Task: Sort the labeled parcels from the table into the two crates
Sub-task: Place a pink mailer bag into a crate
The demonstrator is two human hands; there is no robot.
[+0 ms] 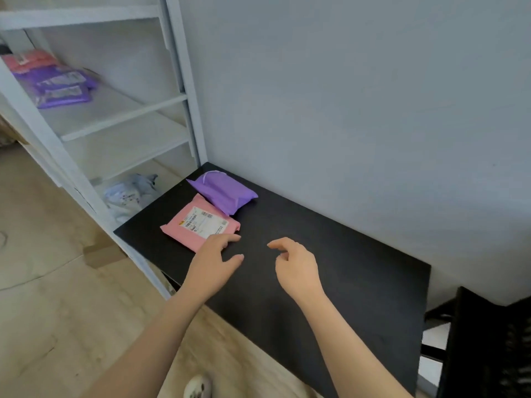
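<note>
Fingers (230,239) of left hand (214,264) touch pink parcel's (198,222) near corner.

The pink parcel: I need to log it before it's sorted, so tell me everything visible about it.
The pink parcel is a flat, soft-looking plastic mailer lying label-up on the black table, near its left end. A white shipping label with barcodes covers much of its top; the print is too small to read. Its far corner is overlapped by the purple parcel. The left hand reaches its near edge, fingertips at or just touching it.
</note>
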